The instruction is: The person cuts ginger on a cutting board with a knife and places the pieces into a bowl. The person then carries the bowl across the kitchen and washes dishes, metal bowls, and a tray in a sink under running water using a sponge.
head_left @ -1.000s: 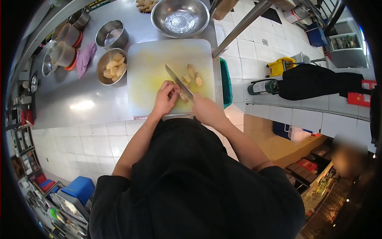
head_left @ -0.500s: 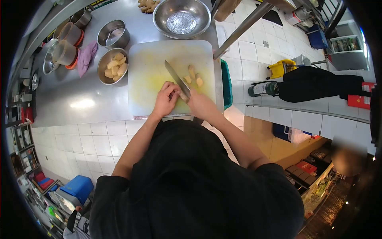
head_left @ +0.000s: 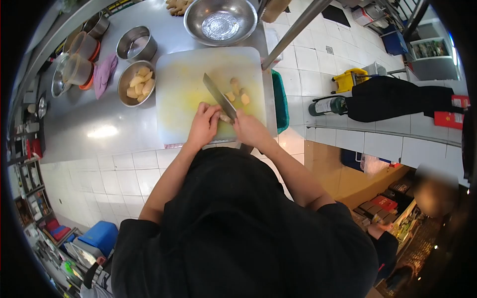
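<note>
Pale-brown ginger piece | small, elongated | at left hand (partly hidden)

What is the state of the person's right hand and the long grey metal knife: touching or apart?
Touching. The head view shows the right hand closed around the handle end of the long grey metal knife, its blade extending beyond the fingers.

Both forearms angle inward, the left hand with fingers curled, the right hand closed.
</note>
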Demonstrator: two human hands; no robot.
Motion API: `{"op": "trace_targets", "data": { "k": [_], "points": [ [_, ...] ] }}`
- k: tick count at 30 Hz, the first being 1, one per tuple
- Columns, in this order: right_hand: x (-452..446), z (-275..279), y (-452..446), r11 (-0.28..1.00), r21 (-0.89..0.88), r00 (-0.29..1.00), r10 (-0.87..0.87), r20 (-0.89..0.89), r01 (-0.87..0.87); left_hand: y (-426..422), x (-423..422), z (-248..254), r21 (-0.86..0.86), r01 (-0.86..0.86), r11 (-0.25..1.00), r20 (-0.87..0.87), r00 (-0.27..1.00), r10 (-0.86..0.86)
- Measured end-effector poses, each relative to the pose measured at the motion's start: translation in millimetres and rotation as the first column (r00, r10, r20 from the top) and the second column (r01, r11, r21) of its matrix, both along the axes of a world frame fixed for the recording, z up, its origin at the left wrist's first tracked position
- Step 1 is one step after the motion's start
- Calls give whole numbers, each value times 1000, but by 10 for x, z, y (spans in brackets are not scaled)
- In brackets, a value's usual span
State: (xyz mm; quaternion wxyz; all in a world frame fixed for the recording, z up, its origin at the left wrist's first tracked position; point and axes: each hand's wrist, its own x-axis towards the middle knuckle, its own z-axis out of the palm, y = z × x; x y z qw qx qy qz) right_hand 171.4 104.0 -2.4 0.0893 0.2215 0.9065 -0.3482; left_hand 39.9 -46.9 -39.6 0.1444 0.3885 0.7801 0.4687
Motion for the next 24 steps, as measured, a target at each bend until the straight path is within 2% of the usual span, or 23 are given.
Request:
{"op": "trace_targets", "data": {
  "k": [1, 3, 4, 6, 7, 9, 13, 14, 16, 18, 20, 22, 24],
  "points": [
    [10, 38, 32, 1000, 15, 999, 8, 36, -8, 12, 16, 40, 5, 8, 1000, -3, 1000, -8],
    [64, 95, 70, 999, 53, 997, -14, 78, 10, -44, 67, 128, -169, -60, 984, -200, 980, 25],
    [95, 130, 72, 996, 90, 992, -36, 119, 25, -49, 71, 153, -173, -61, 983, -195, 980, 27],
    [136, 284, 57, 996, 86, 989, -39, 144, 27, -4, 37, 171, -21, 35, 999, -259, 965, -39],
    [148, 399, 55, 996, 87, 986, -44, 163, 30, 21, 6, 161, -20, 34, 999, -257, 966, -38],
    [259, 675, -1, 997, 78, 983, -17, 183, 3, 49, -54, 146, -92, 211, 973, -187, 956, -225],
    [466, 866, -187, 1000, 19, 972, -12, 234, 7, 68, -70, 177, -121, 220, 968, -163, 958, -238],
    [462, 778, -209, 1000, 19, 971, -10, 237, 6, 66, -71, 155, -104, 229, 968, -144, 959, -243],
    [396, 413, -280, 998, 53, 993, -43, 111, 37, 65, -78, 154, -85, 236, 968, -126, 961, -245],
    [138, 116, -223, 997, 46, 992, -70, 104, 66, 66, -84, 193, -51, 274, 960, -134, 951, -279],
    [-30, -21, -79, 995, 37, 992, -96, 84, 94, 32, -63, 206, -63, 255, 965, -155, 953, -261],
    [-18, -23, 112, 997, -41, 997, -66, -49, 64, -27, -66, 198, -73, 240, 968, -171, 953, -249],
    [36, -15, 134, 998, -7, 997, -70, -43, 70, -149, -105, 148, -191, 376, 907, -287, 862, -418]
  ]
}}
